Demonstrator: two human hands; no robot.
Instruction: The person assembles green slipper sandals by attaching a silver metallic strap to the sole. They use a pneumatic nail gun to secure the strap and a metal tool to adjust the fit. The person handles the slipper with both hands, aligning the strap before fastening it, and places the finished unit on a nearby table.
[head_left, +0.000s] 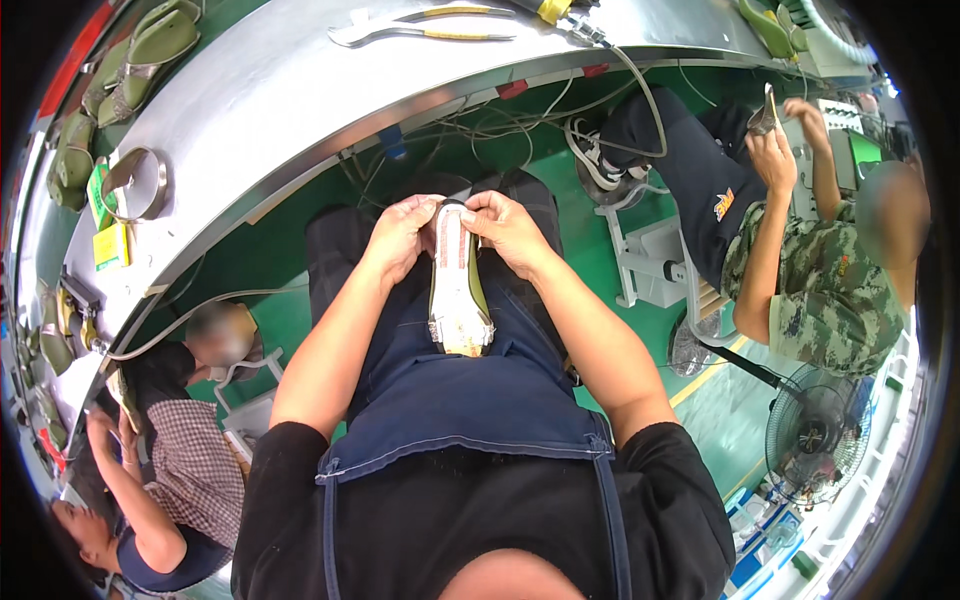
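Observation:
Over my lap lies a shoe in the making (pixel 458 285), with an olive upper and its pale underside turned up. A reddish-brown strip runs along the middle of that underside, and whitish ragged material gathers at the wide end near my body. My left hand (pixel 403 237) pinches the narrow far end from the left, fingers closed on its edge. Opposite it, my right hand (pixel 507 233) grips the same end, its thumb lying on the underside. A dark rounded tip shows between the two hands. Below the shoe spreads my navy apron (pixel 450 405).
A curved metal worktable (pixel 260 110) bears yellow-and-black-handled pliers (pixel 455 37), a power tool (pixel 553 10), a tape roll (pixel 150 190) and olive shoes (pixel 165 40). A hose (pixel 655 110) hangs off its edge. Co-workers sit left and right. At lower right stands a fan (pixel 815 430).

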